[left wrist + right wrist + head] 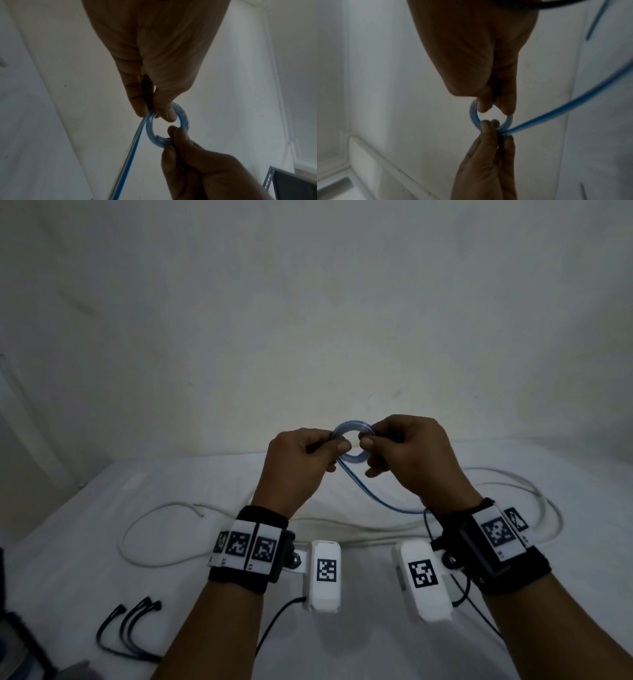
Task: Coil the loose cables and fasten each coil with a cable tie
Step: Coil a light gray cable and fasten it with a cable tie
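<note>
A small coil of clear-blue cable (352,426) is held up above the white table (85,542), in front of the wall. My left hand (337,442) pinches its left side between thumb and forefinger. My right hand (365,440) pinches the right side. The loose tail (376,498) drops from the coil and runs right, behind my right wrist. The left wrist view shows the coil (185,119), my left hand (154,115) above it and the right hand (173,135) below. In the right wrist view my right hand (494,109) grips the coil (473,115) from above.
A long white cable (164,508) lies in loose loops across the table behind my wrists. Several black cable ties (130,628) lie at the near left. A dark box (20,645) stands at the bottom-left corner. The wall rises close behind the table.
</note>
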